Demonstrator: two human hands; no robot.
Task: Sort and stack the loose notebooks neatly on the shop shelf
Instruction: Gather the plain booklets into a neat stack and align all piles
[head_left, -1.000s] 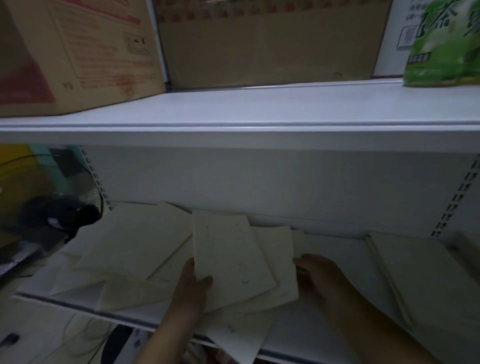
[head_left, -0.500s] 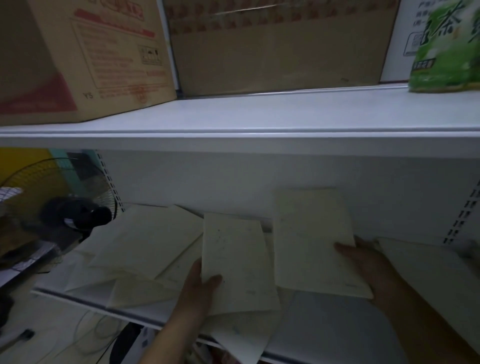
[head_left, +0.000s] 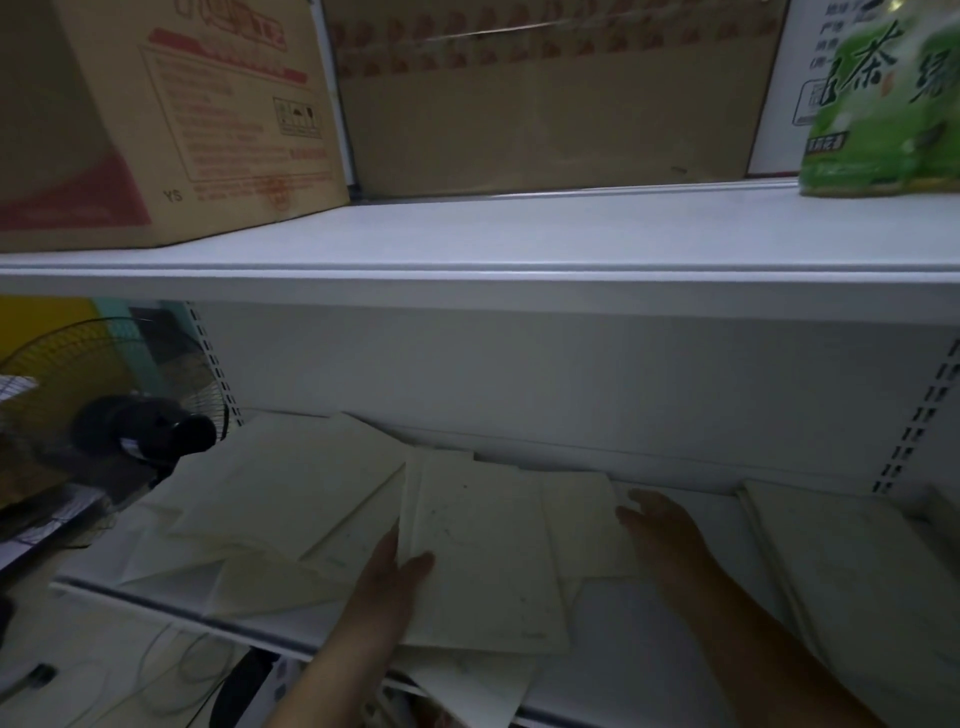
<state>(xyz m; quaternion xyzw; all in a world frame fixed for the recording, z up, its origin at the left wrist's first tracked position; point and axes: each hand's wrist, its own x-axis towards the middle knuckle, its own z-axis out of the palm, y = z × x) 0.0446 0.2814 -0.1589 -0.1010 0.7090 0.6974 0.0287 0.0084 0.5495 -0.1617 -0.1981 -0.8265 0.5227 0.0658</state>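
Several pale cream notebooks lie loose and overlapping on the lower white shelf (head_left: 639, 660). My left hand (head_left: 389, 582) grips the left edge of the top notebook (head_left: 483, 556), thumb on its cover. A scattered pile of notebooks (head_left: 291, 499) spreads to the left of it. My right hand (head_left: 660, 525) reaches in with fingers spread, empty, touching the right edge of another notebook (head_left: 582, 514) under the held one. A neat stack of notebooks (head_left: 841, 566) lies at the shelf's right end.
The upper shelf (head_left: 519, 244) overhangs closely, carrying cardboard boxes (head_left: 156, 114) and a green tea pack (head_left: 883, 104). A black fan (head_left: 119, 415) stands left of the shelf. Cables trail on the floor below at the left.
My right hand had lifted a notebook and carried it right; it now holds nothing and has come back to the loose pile. My left hand keeps its grip on the top notebook.
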